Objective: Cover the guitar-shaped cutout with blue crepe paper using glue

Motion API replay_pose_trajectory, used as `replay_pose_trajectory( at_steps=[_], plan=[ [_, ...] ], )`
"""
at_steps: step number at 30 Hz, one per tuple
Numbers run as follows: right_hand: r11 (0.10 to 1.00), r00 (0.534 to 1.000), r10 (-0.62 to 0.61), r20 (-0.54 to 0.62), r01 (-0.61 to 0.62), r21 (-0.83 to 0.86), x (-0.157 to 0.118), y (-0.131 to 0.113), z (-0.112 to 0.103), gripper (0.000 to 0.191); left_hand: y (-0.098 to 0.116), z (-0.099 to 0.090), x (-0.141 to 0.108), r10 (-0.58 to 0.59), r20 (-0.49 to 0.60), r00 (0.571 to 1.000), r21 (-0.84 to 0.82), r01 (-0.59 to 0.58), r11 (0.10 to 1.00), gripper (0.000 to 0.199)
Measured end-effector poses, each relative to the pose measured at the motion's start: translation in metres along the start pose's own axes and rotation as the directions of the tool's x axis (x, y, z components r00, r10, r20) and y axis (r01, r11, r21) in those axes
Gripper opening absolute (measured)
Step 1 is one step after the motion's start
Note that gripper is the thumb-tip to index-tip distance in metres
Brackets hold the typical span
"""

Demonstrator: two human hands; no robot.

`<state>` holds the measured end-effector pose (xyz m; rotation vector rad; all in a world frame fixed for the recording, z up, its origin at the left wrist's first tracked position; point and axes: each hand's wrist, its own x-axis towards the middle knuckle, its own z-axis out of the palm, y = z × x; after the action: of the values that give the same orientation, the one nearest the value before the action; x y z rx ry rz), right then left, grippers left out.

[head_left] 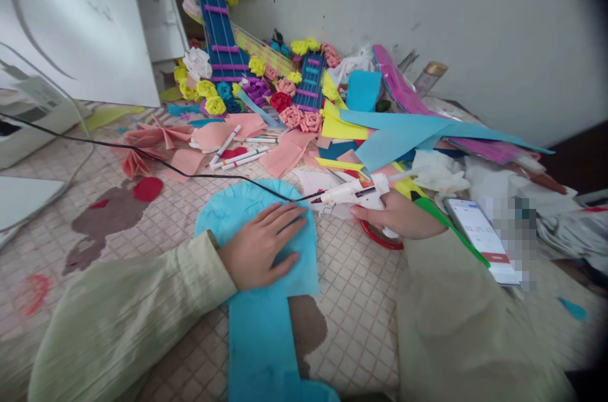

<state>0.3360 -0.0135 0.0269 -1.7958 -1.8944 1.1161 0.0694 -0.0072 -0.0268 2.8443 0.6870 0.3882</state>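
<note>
My left hand (263, 247) lies flat, fingers spread, on a light blue paper piece (304, 266) with a gathered, rounded top edge. A straight blue strip (261, 339) runs from that piece down to the bottom of the view. To the right, my right hand (408, 215) is wrapped round a white glue gun (373, 193), whose nozzle points left, just beyond my left fingertips. A black cord (209, 176) stretches across the table from the left and passes close to the nozzle. Under the gun and right hand, a red ring-shaped rim (380, 238) partly shows.
Blue guitar-shaped decorations (216, 28) with paper flowers stand at the back. Markers (244, 158) and paper scraps (285, 155) lie before them. A long blue paper strip (408, 136), crumpled white paper (439, 171) and a phone (482, 240) are at the right; a white box (85, 22) stands back left.
</note>
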Motion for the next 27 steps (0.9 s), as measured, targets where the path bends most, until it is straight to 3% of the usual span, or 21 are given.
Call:
replay_pose_trajectory(
  at_steps=[7,27],
  plan=[
    [0.997,1.000,0.019,-0.015,-0.020,-0.080,-0.0001,-0.0002,0.0002,0.022,-0.0004,0.0016,-0.0001,0.000,-0.002,1.000,-0.002,0.000,1.000,0.055],
    [0.997,0.999,-0.036,-0.026,0.034,-0.067,-0.0007,0.0013,0.0019,0.024,0.0000,0.0025,-0.0013,-0.007,-0.008,1.000,0.048,0.008,0.999,0.051]
  ],
)
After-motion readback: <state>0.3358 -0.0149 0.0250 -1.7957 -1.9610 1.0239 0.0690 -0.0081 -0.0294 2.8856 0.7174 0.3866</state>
